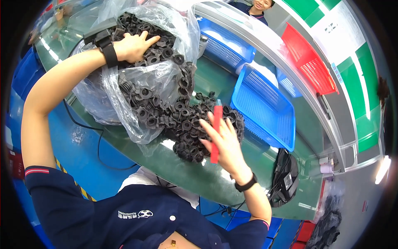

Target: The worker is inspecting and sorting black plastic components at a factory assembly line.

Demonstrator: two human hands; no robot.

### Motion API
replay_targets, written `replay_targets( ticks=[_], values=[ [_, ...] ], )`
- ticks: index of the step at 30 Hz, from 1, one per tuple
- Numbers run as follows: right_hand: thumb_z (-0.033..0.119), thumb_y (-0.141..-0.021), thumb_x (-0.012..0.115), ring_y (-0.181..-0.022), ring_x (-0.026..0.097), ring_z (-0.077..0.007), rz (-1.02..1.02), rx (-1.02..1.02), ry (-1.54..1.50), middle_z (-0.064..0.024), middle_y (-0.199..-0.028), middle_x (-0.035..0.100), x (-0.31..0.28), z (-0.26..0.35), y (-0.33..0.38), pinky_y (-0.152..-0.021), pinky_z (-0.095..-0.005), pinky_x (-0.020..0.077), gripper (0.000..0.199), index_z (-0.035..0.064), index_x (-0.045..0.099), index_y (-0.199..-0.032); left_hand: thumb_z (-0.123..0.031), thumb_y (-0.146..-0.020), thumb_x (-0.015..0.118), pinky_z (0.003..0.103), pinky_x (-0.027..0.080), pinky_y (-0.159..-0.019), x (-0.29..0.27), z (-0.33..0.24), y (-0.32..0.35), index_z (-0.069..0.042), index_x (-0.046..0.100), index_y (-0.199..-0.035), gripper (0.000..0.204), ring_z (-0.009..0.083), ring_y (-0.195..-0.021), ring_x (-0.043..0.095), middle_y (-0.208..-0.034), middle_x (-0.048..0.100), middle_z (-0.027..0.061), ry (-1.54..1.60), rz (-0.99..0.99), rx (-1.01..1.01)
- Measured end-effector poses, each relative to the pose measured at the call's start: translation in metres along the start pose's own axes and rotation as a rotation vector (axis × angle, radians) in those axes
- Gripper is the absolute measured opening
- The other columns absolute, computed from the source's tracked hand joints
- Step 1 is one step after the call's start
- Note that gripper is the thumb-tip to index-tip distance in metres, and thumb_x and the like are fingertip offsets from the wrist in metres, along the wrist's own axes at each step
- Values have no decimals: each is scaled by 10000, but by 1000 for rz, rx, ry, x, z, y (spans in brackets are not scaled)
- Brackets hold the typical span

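Note:
My left hand (134, 46) rests with spread fingers on black ribbed rubber parts (146, 93) inside a large clear plastic bag (93, 93) at the upper left. From the bag's mouth, more of these parts spill in a heap (188, 137) onto the green table. Over the heap's right side, my right hand (226, 143) holds a red utility knife (216, 137), its blade end pointing away from me. The other fingers of that hand are stretched out above the parts. Part of the left palm's contact with the parts is hidden.
Beyond the heap, on the green table (261, 162), stand a blue perforated basket (265, 110) and a second blue basket (226, 45). A red basket (309, 60) stands farther right. A black bag (285, 178) lies right of my right wrist. A person (255, 10) is at the far side.

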State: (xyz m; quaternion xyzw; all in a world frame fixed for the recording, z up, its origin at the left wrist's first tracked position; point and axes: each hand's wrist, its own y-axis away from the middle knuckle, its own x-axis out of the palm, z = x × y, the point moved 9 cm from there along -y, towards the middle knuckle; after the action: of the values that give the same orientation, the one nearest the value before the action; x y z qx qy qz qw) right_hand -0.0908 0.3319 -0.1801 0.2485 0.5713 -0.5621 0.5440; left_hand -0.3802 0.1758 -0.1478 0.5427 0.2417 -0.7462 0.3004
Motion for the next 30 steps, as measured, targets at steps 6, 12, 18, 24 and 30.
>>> replay_targets(
  ticks=[6, 12, 18, 24, 30],
  values=[
    [118, -778, 712, -1190, 515, -318, 26, 307, 14, -167, -1292, 530, -47, -34, 76, -968, -376, 442, 549, 144, 519, -1292, -153, -647, 707, 492, 489, -857, -14, 11, 7, -236, 132, -1473, 1010, 429, -942, 603, -1320, 396, 260, 113, 64, 29],
    [81, -819, 676, -1158, 545, -329, 11, 611, -61, -201, -1231, 565, -55, -72, 163, -950, -362, 450, 436, 83, 558, -1238, -117, -644, 682, 522, 439, -911, -14, 7, 11, -226, 134, -1475, 1001, 427, -1069, 547, -1346, 384, 257, 73, 35, 35],
    [97, -831, 665, -1144, 547, -353, 17, 715, -58, -223, -1231, 556, -39, -92, 205, -933, -373, 452, 454, 84, 536, -1266, -19, -626, 651, 530, 379, -959, -13, 7, 16, -195, 145, -1477, 1005, 433, -1197, 452, -1399, 326, 266, 110, 49, 7],
    [99, -834, 656, -1158, 523, -372, 87, 975, -95, -218, -1270, 525, -17, -117, 232, -940, -389, 448, 458, 87, 525, -1273, 68, -606, 566, 520, 316, -1018, -16, 3, 19, -160, 187, -1468, 969, 432, -1288, 355, -1409, 317, 283, 152, -19, 21],
    [75, -818, 653, -1205, 470, -394, 98, 920, 10, -262, -1282, 490, -3, -127, 232, -975, -412, 419, 557, 27, 438, -1329, 126, -577, 502, 528, 252, -1067, -16, -3, 17, -163, 168, -1477, 1003, 434, -1323, 300, -1428, 283, 285, 146, 27, -35]
  ],
)
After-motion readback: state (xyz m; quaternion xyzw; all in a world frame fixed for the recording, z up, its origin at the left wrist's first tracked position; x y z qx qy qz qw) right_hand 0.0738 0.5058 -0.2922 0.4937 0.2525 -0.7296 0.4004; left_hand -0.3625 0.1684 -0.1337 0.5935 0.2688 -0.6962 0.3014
